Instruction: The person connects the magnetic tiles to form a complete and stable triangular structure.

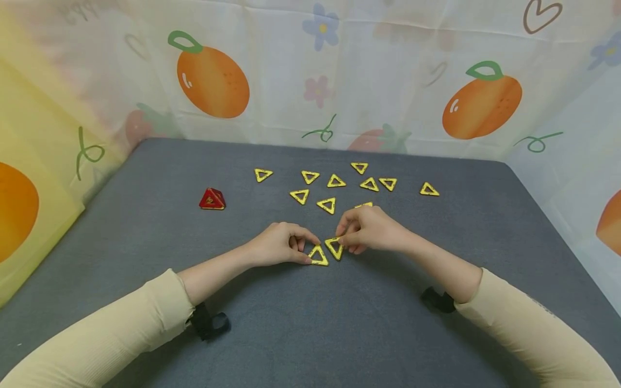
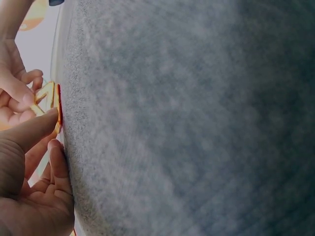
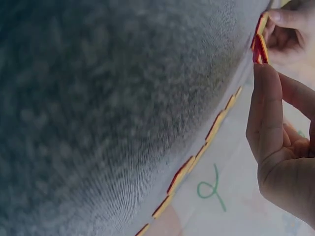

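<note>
Beige sleeves (image 1: 121, 318) enter from the two near corners; black straps (image 1: 208, 323) hang below the forearms.

Left hand (image 1: 278, 243): thumb and index finger pinch the left tile (image 1: 319, 263) along its outer side. The tile lies at the fingertips, on or just over the dark grey table (image 1: 271, 334).

Right hand (image 1: 371, 229): thumb and fingers pinch the right tile (image 1: 331, 250) at its outer side. This tile points its lower corner toward the wearer and appears tilted, since the right wrist view shows a red underside.

Status of the pair: both tiles sit between the hands, just beside each other. The head view shows a narrow gap; the wrist views do not settle whether any edges touch. Judged from this spacing, the pair is at the alignment stage, with the join not yet made.

Beyond the hands: ten loose tiles (image 1: 333, 206), yellow side up, lie scattered on the table, one partly hidden behind the right hand. None of these is gripped. They appear to be unused stock, so most of the assembly seems left to do.

Far left of the hands: one red pyramid (image 1: 212, 199) stands well apart, apparently complete.

Rear: a fruit-print backdrop (image 1: 281, 59) hangs behind the table.
</note>
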Demonstrator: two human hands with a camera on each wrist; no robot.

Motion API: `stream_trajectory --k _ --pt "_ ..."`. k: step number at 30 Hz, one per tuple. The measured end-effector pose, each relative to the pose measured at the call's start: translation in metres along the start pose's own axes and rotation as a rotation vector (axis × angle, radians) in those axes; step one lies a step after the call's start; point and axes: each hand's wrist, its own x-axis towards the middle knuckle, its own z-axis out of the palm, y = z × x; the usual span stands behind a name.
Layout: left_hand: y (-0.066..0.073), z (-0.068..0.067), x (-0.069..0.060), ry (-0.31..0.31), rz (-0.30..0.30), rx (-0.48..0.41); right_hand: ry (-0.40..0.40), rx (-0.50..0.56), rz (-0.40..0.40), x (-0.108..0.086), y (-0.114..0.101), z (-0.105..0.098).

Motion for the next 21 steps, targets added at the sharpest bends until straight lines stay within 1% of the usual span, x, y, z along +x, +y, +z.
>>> stream_trajectory --k 3,10,17,21 --pt "0.001 0.000 0.000 0.003 0.010 -0.001 0.000 0.002 0.002 0.001 -0.001 0.003" --pt "0.002 0.000 0.000 0.008 0.007 -0.001 0.009 0.006 0.001 0.002 -0.003 0.009" --pt "0.001 0.000 -0.001 0.015 0.009 -0.013 0.004 0.023 -0.036 0.003 -0.004 0.014" --pt "0.001 0.001 -0.001 0.016 0.013 -0.008 -0.012 0.036 -0.059 0.003 -0.003 0.015"
